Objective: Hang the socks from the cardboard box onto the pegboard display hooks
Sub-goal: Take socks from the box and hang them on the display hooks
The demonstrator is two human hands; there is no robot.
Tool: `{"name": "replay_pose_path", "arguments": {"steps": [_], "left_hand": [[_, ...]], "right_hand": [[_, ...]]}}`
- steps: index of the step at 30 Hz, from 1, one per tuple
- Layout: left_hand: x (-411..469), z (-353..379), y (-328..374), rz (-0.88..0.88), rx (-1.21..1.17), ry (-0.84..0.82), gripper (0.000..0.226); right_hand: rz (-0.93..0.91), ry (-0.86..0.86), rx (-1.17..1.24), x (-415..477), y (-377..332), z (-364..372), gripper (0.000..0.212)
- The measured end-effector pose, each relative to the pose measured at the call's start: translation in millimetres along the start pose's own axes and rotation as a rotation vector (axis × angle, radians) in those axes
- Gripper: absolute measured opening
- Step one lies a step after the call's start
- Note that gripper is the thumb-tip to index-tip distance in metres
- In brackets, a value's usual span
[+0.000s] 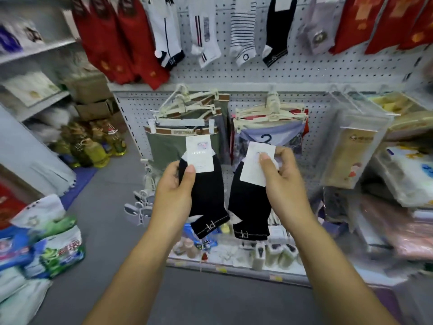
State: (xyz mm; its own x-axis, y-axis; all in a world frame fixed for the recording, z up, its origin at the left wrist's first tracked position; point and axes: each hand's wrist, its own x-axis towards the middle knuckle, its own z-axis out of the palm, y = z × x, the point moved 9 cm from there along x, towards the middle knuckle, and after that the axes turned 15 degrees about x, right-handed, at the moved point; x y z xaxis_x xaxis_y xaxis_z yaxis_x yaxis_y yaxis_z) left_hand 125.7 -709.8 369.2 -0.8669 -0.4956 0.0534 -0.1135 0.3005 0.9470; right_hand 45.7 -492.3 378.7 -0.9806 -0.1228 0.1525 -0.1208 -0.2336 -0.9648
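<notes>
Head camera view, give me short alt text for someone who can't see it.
A person's left hand grips one black ankle sock with a white paper label, and the right hand pinches the label of a second black ankle sock, both held before a white pegboard. Red, white, striped and black socks hang along its top.

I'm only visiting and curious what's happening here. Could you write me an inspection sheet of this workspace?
Surface: grey pegboard, hung socks along its top row.
Job's things: two black socks with white labels, left sock and right sock, both held, not yet hung.
Clutter: hangers with garments on the lower board; bags on the floor.
Grippers: left hand grips left sock; right hand pinches right sock's label.
Cables: nothing seen.
Surroundings: shelves at left, packets at right.
</notes>
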Motion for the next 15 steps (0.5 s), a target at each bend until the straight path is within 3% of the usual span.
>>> {"name": "replay_pose_path", "arguments": {"steps": [6, 11, 15], "left_hand": [[40, -20, 17, 0.046, -0.073, 0.015, 0.016], [72, -11, 44, 0.096, -0.067, 0.034, 0.018], [102, 5, 76, 0.144, -0.129, 0.052, 0.017]], "right_hand": [[0.026, 0.001, 0.004, 23, -4, 27, 0.011], [0.193, 0.028, 0.202, 65, -6, 26, 0.022], [0.226, -0.026, 0.355, 109, -24, 29, 0.032]]}}
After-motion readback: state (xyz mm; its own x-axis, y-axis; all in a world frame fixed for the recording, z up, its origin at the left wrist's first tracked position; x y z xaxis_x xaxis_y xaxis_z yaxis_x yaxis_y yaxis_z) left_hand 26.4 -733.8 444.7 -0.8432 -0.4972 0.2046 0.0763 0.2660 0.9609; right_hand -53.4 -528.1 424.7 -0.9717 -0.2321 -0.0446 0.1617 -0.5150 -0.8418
